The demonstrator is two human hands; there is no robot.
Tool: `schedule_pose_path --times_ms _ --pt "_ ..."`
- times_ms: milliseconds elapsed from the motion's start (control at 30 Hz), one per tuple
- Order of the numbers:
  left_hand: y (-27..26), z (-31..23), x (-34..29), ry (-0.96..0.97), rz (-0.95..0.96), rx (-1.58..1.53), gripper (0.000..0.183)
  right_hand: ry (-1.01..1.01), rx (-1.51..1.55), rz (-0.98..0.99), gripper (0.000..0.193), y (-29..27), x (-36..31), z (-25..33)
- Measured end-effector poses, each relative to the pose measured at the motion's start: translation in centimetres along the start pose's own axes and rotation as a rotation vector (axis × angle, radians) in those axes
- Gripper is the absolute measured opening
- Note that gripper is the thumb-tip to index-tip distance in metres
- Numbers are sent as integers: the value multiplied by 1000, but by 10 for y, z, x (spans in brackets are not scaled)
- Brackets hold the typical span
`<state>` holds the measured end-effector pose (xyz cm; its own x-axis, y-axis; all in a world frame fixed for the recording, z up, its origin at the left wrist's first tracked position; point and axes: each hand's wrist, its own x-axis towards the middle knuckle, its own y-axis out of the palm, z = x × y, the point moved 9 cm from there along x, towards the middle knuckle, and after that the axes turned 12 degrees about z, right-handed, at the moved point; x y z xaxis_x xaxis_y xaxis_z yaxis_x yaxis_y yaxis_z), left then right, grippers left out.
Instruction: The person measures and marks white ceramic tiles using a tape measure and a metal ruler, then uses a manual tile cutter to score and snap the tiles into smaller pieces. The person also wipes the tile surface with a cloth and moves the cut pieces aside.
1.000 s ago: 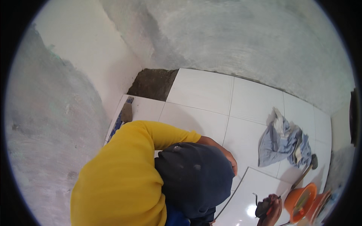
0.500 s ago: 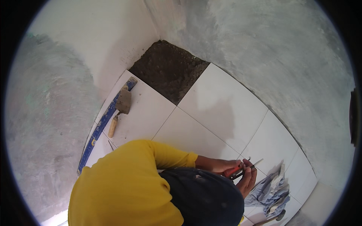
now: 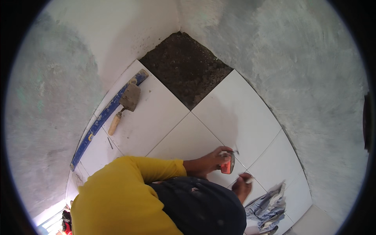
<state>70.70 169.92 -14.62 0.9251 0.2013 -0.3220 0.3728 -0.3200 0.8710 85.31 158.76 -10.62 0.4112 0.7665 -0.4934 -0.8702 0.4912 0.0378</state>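
Note:
My left hand (image 3: pixel 214 159) is wrapped round a red and dark tape measure (image 3: pixel 226 167) above the white floor tiles. A small metal tip (image 3: pixel 235 152) sticks out at the tape measure's far side. Lower and to the right, my right hand (image 3: pixel 242 188) is closed on a thin, pale stick-like thing (image 3: pixel 250 180), too blurred to name. The two hands are a short way apart. Beyond them lies a dark, rough square of bare bed (image 3: pixel 184 66) in the corner between the walls, bordered by white tiles (image 3: pixel 239 105).
At the left, a blue spirit level (image 3: pixel 103 117) lies along the wall, with a mortar-caked trowel (image 3: pixel 130 97) beside it. A thin dark rod (image 3: pixel 110 143) lies nearby. A crumpled grey-blue cloth (image 3: pixel 268 207) lies right of my right hand. Grey plastered walls (image 3: pixel 305 78) rise round the floor.
My hands, together around the tape measure before, have come apart. The left hand moved left and farther out with the tape measure; the right moved slightly left. The view has shifted a little.

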Motion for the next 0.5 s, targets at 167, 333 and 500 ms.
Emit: schedule_pose_path --times_ms 167,333,500 --pt "-22 -13 -50 81 -105 37 85 38 -253 155 39 66 0 -19" --pt "-31 -41 -90 158 -107 389 71 72 -302 225 42 100 0 -2" --pt "-55 -20 -130 119 -244 376 68 160 -433 334 35 130 7 1"
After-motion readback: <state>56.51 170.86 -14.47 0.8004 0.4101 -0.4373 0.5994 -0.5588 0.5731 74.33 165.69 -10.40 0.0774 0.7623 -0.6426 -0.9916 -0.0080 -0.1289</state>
